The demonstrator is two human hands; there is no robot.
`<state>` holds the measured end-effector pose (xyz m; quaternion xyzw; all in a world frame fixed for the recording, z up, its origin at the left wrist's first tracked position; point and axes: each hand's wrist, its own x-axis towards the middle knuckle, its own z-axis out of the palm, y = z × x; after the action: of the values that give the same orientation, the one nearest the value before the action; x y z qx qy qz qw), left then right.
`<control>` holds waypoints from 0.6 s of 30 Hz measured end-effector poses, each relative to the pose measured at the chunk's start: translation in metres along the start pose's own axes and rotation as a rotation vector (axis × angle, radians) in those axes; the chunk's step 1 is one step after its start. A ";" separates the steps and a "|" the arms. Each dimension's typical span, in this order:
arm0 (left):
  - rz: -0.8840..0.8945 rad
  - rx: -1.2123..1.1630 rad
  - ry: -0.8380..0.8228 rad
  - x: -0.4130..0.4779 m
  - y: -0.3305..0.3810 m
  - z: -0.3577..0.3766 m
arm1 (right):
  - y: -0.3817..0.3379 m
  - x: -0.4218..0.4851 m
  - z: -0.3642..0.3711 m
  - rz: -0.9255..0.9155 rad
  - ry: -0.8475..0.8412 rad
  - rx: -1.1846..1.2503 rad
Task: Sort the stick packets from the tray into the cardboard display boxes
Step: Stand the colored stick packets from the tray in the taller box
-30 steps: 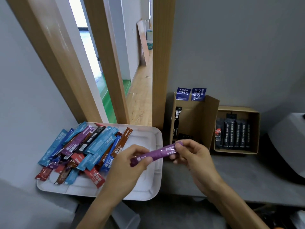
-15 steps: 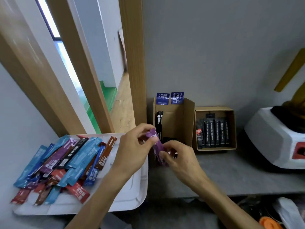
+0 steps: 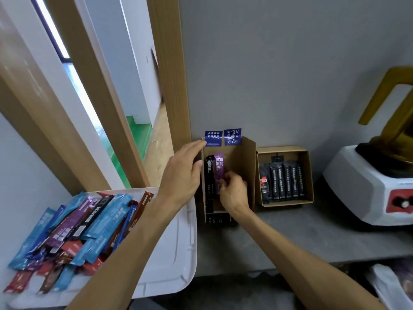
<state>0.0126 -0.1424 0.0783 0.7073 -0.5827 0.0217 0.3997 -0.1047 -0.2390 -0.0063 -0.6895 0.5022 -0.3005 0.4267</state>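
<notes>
My right hand (image 3: pixel 232 193) pinches a purple stick packet (image 3: pixel 219 168) and holds it upright inside the tall cardboard display box (image 3: pixel 245 166), beside a black packet (image 3: pixel 209 173) standing there. With straight fingers, my left hand (image 3: pixel 182 175) rests against that box's left wall. A white tray (image 3: pixel 178 253) at the lower left carries a heap of blue, purple, red, brown and black stick packets (image 3: pixel 73 233). A second, lower cardboard box (image 3: pixel 308 175) to the right holds a row of black packets (image 3: pixel 281 184).
The boxes stand on a grey counter (image 3: pixel 301 238) against a grey wall. A white appliance (image 3: pixel 371 186) with a red panel sits at the right. Wooden door frames (image 3: pixel 169 86) rise behind the tray.
Both hands carried the purple packet from above the tray to the tall box. My left hand let go of it and moved to the box's left wall; my right hand keeps it.
</notes>
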 end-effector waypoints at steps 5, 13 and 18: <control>0.006 0.000 0.008 -0.001 -0.005 0.000 | 0.008 0.011 0.008 0.029 -0.013 -0.074; 0.015 -0.008 0.004 -0.001 -0.006 0.001 | 0.006 0.011 0.009 -0.024 0.020 -0.092; 0.029 -0.012 0.005 0.000 -0.007 0.002 | 0.009 0.008 0.009 -0.018 -0.002 -0.077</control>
<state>0.0174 -0.1432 0.0737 0.6963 -0.5919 0.0255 0.4052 -0.0985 -0.2456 -0.0185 -0.7101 0.5067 -0.2842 0.3978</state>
